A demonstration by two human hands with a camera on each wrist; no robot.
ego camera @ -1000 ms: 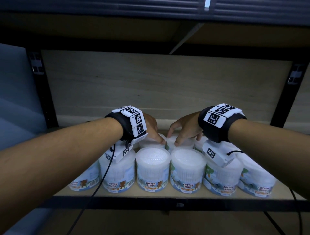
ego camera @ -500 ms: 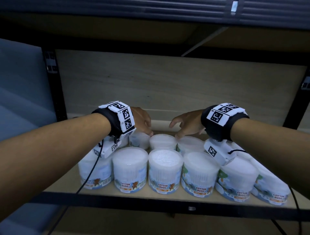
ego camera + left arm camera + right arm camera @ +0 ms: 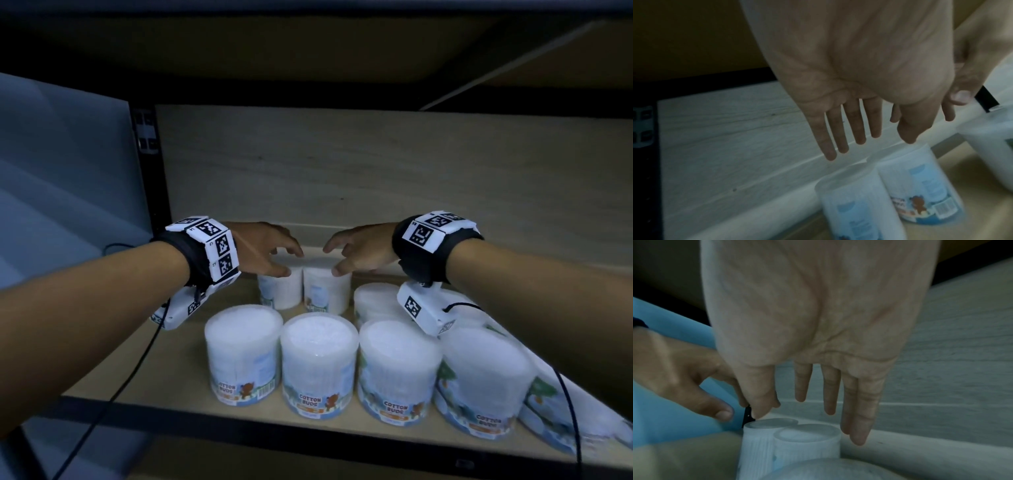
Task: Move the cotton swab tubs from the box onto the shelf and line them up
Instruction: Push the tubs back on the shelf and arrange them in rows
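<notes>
Several white cotton swab tubs stand on the wooden shelf (image 3: pixel 178 346), a front row (image 3: pixel 318 363) along the edge and a shorter back row. Two back tubs stand side by side, the left one (image 3: pixel 279 291) (image 3: pixel 857 204) and the right one (image 3: pixel 327 291) (image 3: pixel 807 444). My left hand (image 3: pixel 282 260) (image 3: pixel 869 138) hovers just above the left one, fingers straight and holding nothing. Over the right one my right hand (image 3: pixel 344 257) (image 3: pixel 818 410) floats, also empty. The box is out of view.
A black front rail (image 3: pixel 308 435) edges the shelf and a black upright (image 3: pixel 147 164) stands at the left. The pale wooden back panel (image 3: pixel 342 171) is close behind the tubs, with another shelf overhead. Wrist-camera cables (image 3: pixel 137 370) hang over the front edge.
Both hands have lifted off the lids of the two back tubs and now hover above them. The head view has moved closer to the shelf.
</notes>
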